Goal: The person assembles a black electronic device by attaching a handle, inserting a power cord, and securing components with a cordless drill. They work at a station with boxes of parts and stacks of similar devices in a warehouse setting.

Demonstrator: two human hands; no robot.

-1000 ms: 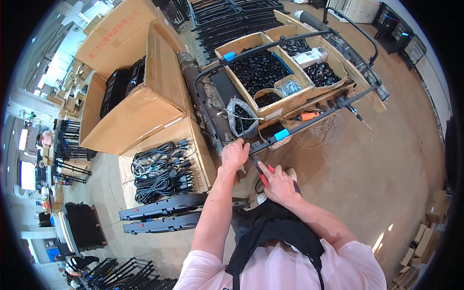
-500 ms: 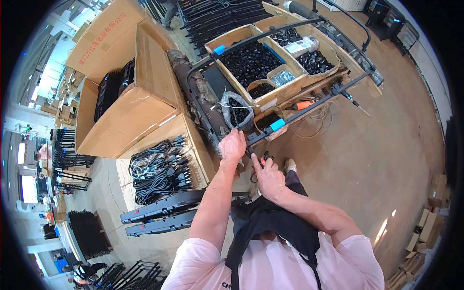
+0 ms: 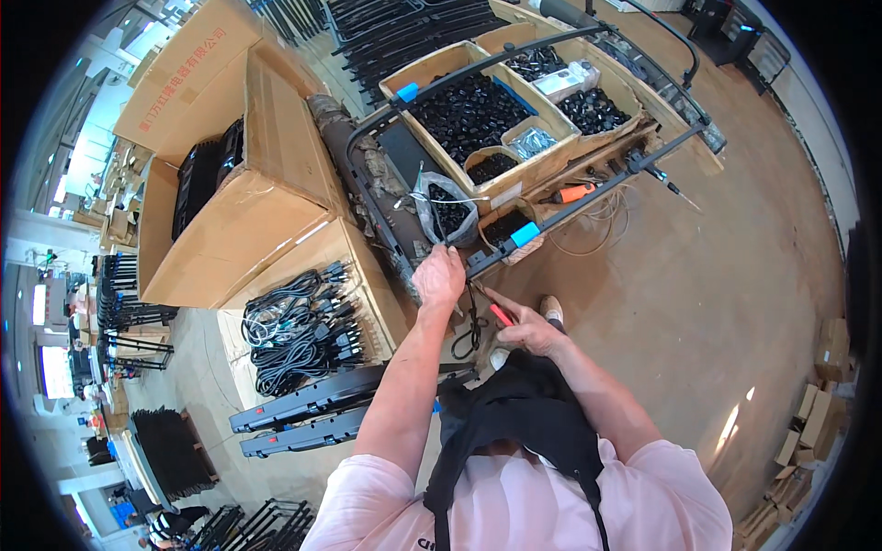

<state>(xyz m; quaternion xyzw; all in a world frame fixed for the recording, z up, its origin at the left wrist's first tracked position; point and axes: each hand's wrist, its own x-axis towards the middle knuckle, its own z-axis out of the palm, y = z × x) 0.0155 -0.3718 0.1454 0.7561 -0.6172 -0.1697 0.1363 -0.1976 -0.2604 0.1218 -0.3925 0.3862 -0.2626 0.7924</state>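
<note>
My left hand (image 3: 439, 275) is closed at the near corner of a black tubular frame (image 3: 574, 210), its fingers pinched round a thin black cable. The cable's looped end (image 3: 472, 332) hangs below that hand. Lower and to the right, my right hand (image 3: 533, 332) grips a red-handled hand tool (image 3: 503, 315); its working end is too small to make out. Blue tape (image 3: 525, 234) wraps the frame's near bar. Just beyond my left hand sits a grey plastic bag (image 3: 447, 209) of small black parts.
Cardboard trays (image 3: 503, 190) of black fittings lie within the frame. An orange-handled tool (image 3: 574, 193) rests near its bar. At the left stand a big carton (image 3: 266, 225), bundled black cables (image 3: 299, 335) and two long black housings (image 3: 312, 404). Flattened cardboard (image 3: 799, 432) lies far right.
My right hand has drawn back from the frame corner, down and to the right, with the red-handled tool. More of the dangling cable shows. My left hand stays at the corner.
</note>
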